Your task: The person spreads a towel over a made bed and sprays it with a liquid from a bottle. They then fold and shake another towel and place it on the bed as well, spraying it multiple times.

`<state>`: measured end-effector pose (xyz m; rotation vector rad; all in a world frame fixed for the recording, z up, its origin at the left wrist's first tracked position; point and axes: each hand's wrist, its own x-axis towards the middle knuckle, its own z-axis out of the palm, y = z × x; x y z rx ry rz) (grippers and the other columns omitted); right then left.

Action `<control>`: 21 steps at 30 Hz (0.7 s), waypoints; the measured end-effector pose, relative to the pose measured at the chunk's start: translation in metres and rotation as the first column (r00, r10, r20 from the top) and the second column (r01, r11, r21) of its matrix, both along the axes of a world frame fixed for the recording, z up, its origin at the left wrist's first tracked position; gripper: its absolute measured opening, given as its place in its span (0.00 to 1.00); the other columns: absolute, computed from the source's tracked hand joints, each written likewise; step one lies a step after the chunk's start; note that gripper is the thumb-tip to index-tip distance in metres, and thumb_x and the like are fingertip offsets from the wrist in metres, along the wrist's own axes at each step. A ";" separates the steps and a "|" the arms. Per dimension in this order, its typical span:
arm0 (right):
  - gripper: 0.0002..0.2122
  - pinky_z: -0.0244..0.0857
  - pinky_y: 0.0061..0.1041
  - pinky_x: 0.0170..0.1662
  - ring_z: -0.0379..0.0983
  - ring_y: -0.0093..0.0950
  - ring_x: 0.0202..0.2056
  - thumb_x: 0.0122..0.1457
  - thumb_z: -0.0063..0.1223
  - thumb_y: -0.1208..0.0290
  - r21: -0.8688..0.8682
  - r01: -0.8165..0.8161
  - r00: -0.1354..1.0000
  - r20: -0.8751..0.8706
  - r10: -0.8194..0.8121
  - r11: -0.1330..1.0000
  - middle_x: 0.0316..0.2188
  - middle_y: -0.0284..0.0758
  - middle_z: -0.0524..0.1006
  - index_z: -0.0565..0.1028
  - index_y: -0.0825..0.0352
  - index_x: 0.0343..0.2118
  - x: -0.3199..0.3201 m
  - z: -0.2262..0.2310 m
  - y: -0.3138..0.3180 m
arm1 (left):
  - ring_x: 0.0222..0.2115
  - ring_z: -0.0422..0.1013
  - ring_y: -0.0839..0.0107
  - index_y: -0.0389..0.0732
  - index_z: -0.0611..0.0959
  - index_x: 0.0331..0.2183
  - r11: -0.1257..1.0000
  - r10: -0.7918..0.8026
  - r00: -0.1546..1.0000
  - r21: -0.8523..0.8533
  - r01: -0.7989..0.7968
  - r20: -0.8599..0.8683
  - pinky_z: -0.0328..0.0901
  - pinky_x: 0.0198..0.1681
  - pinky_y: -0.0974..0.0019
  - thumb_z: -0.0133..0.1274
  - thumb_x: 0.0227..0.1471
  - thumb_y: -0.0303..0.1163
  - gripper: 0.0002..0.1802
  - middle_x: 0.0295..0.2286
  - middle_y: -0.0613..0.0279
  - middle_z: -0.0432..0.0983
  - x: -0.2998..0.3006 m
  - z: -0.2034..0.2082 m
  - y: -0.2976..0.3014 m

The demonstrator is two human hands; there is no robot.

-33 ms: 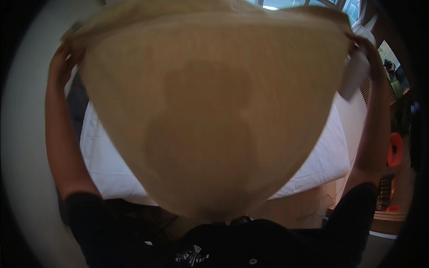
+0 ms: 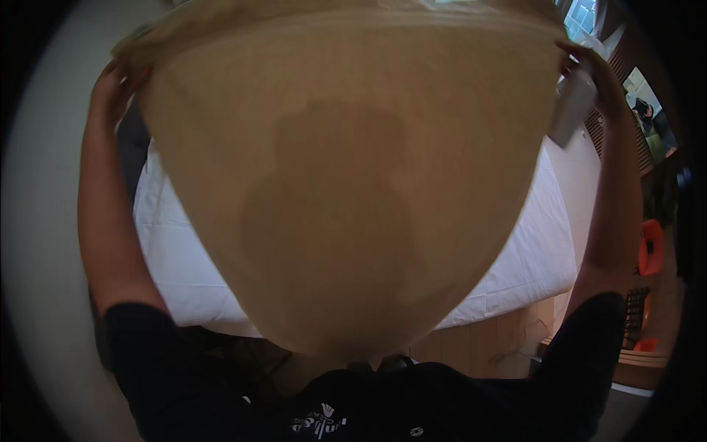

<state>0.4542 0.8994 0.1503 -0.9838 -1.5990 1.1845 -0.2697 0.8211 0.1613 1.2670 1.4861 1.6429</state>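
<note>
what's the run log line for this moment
left hand: grips tan cloth, left side | right hand: grips tan cloth, right side | tan cloth: spread between hands | beyond: white sheet

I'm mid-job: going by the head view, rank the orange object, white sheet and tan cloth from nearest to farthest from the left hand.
1. Tan cloth: gripped in the left hand.
2. White sheet: lower down, showing past both cloth edges.
3. Orange object: far right side.

white lettering (image 2: 318,424) on dark shirt (image 2: 486,409), small white emblem (image 2: 417,432), neither legible
</note>
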 end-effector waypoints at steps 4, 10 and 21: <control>0.20 0.64 0.17 0.41 0.72 0.22 0.33 0.49 0.52 0.64 -0.177 0.207 0.971 0.155 -0.181 0.962 0.31 0.35 0.76 0.68 0.72 0.42 -0.071 -0.055 0.061 | 0.40 0.67 0.59 0.34 0.64 0.47 0.988 0.137 0.990 -0.083 -0.134 0.035 0.69 0.42 0.63 0.35 0.56 0.29 0.17 0.44 0.52 0.64 0.007 -0.061 0.100; 0.21 0.63 0.23 0.43 0.69 0.26 0.38 0.47 0.53 0.62 -0.310 0.109 0.982 0.184 -0.053 0.945 0.35 0.37 0.74 0.68 0.69 0.42 -0.107 -0.187 0.118 | 0.38 0.68 0.60 0.35 0.67 0.44 0.962 0.126 0.992 -0.249 -0.116 0.026 0.70 0.40 0.61 0.34 0.55 0.24 0.15 0.41 0.53 0.66 0.044 -0.176 0.161; 0.18 0.62 0.25 0.40 0.67 0.25 0.35 0.46 0.51 0.64 -0.402 0.259 0.947 0.284 -0.149 0.879 0.32 0.35 0.70 0.69 0.69 0.39 -0.138 -0.397 0.194 | 0.36 0.68 0.63 0.38 0.70 0.42 0.948 0.111 0.986 -0.284 -0.143 -0.125 0.68 0.39 0.65 0.38 0.52 0.22 0.14 0.39 0.54 0.67 0.030 -0.361 0.208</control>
